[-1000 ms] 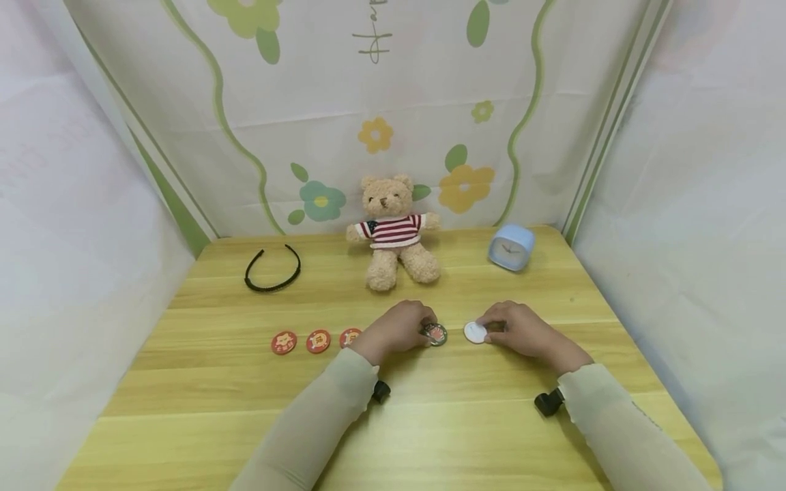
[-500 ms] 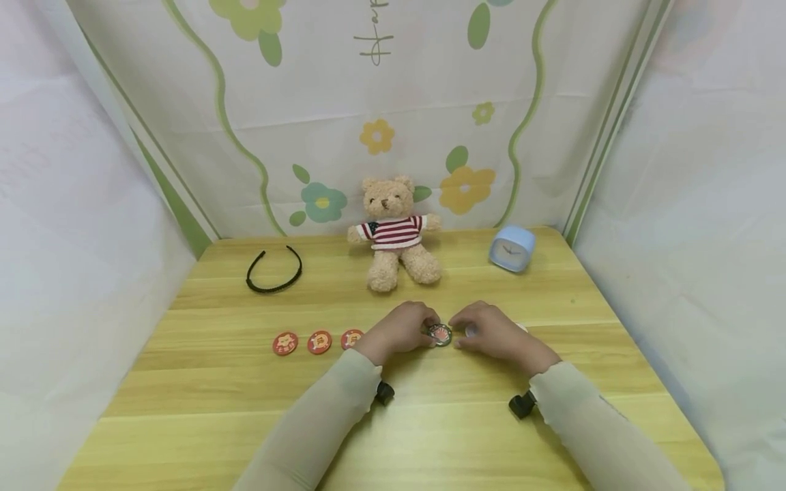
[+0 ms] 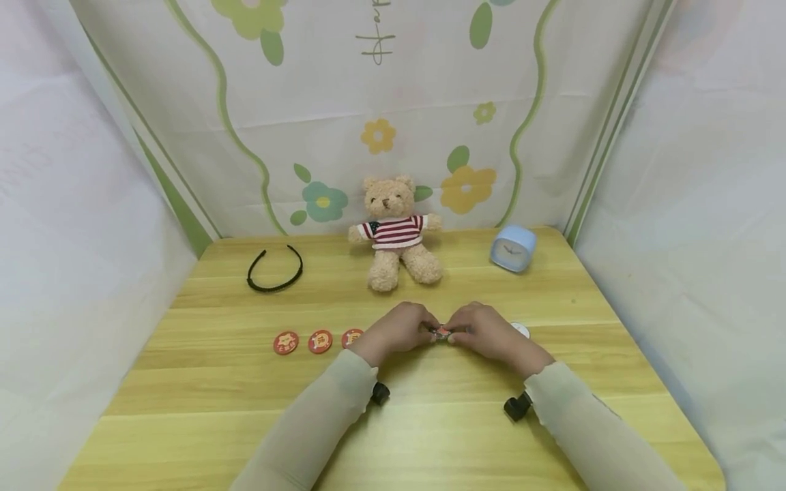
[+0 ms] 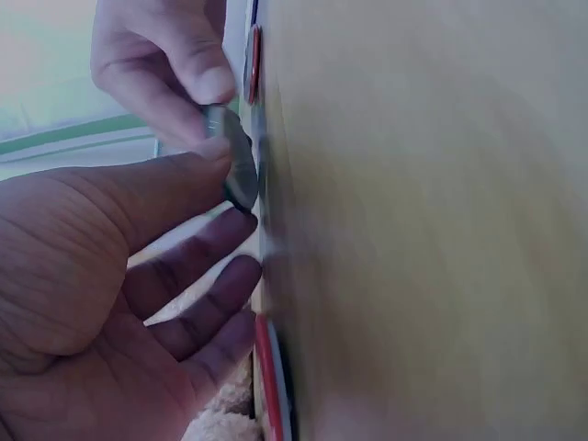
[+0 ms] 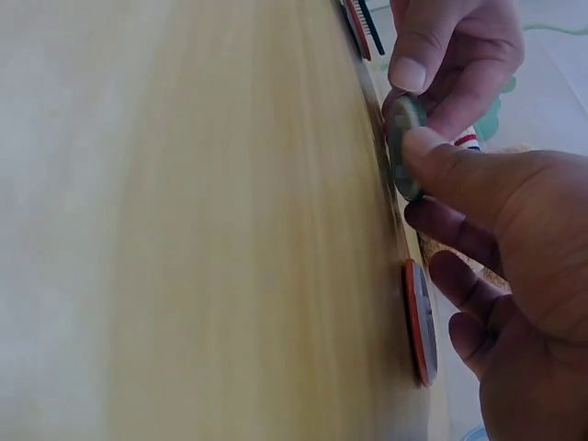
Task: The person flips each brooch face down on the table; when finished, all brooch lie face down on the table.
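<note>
A round badge [image 3: 441, 333] with a dark green rim and a reddish picture is held between both hands in the middle of the table. My left hand [image 3: 400, 333] pinches its left side, thumb nearest me. From the other side my right hand [image 3: 488, 332] pinches it too. In both wrist views the green badge [image 4: 239, 163] appears nearly edge-on, close to the tabletop. To the right lies another round badge [image 3: 520, 329], white side up with a reddish rim, partly hidden behind my right hand. Left of my left hand, a red badge [image 3: 351, 338] is partly covered by it.
Two more red badges, the nearer [image 3: 320, 341] and the outer [image 3: 286, 343], continue the row leftward. Behind sit a black headband [image 3: 274, 289], a teddy bear [image 3: 393, 233] in a striped shirt and a light blue clock [image 3: 513, 249]. Printed cloth walls enclose the wooden table [image 3: 442, 436].
The white-faced badge has shifted right, and my right hand has released it. That hand has moved left to grip the green-rimmed badge, which now looks tilted; my left hand has stayed there.
</note>
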Demonstrator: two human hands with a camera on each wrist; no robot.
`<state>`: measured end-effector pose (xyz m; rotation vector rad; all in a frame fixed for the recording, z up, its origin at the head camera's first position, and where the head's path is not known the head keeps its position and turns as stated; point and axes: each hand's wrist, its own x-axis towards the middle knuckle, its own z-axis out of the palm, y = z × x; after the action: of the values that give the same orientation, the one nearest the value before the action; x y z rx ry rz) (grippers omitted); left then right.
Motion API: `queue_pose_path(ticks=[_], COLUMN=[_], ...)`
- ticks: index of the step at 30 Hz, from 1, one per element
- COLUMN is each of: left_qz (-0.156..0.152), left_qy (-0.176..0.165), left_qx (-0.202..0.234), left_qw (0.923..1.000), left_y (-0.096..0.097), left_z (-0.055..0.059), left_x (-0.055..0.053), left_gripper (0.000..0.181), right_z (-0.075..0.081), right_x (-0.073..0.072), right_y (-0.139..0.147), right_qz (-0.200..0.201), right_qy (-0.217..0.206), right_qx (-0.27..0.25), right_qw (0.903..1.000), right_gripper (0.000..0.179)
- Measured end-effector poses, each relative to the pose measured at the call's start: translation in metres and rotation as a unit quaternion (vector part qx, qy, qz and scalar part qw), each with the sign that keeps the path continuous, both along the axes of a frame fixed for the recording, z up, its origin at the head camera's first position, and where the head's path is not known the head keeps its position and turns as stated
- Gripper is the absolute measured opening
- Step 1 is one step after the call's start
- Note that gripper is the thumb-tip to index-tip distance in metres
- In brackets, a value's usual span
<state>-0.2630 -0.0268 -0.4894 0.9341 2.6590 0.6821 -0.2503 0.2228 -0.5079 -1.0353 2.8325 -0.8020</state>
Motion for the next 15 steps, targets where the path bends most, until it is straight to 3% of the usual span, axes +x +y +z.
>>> queue_pose_path(ticks=[11,15], left_qz=[0.01,0.023], left_qy=[0.061,0.06], left_qx=[0.024,0.034], left_qw=[0.9978,0.9974], left_y=[-0.0007,0.0026], left_z=[0.003,0.003], left_x=[0.0013,0.0036], left_gripper=[0.02,0.021], right_z=[-0.0003,0.0013], right_x=[0.0005,0.0016], right_y=[0.0046,0.0016], right_qz=[-0.061,-0.082], right_qy=[-0.027,-0.035], right_qx=[-0.054,-0.054], right_qw=[0.9963,0.9946], right_gripper=[0.016,0.014])
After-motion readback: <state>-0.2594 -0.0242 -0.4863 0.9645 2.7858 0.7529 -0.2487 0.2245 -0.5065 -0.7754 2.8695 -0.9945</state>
